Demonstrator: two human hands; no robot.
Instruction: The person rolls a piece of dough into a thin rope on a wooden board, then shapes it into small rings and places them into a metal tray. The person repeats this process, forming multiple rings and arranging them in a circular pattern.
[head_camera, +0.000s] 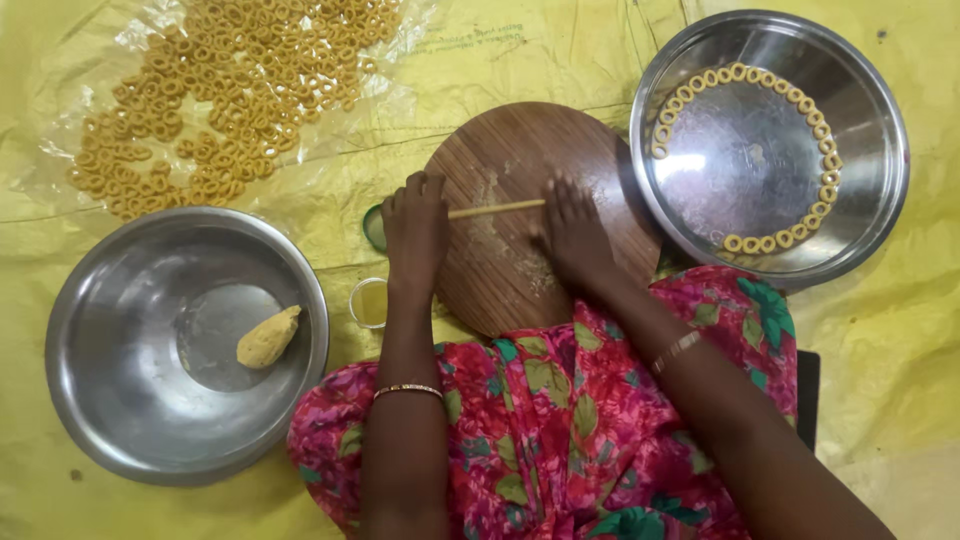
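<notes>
Step in hand: both palms flat on the round wooden board (500, 270), rolling a dough rope (495, 209); best done, I'd judge, with even, light pressure so it keeps one thickness and doesn't snap.
Left hand (415, 225): open, fingers spread, pressing the rope's left end, grasping nothing.
Right hand (572, 228): flat too, covering the rope's right end.
Dough rope: pale yellow, thin, straight, lying across the board's middle between the hands.
Right steel bowl (870, 220): finished rings (800, 100) line its inner edge.
Left steel bowl (110, 300): one dough lump (267, 338).
</notes>
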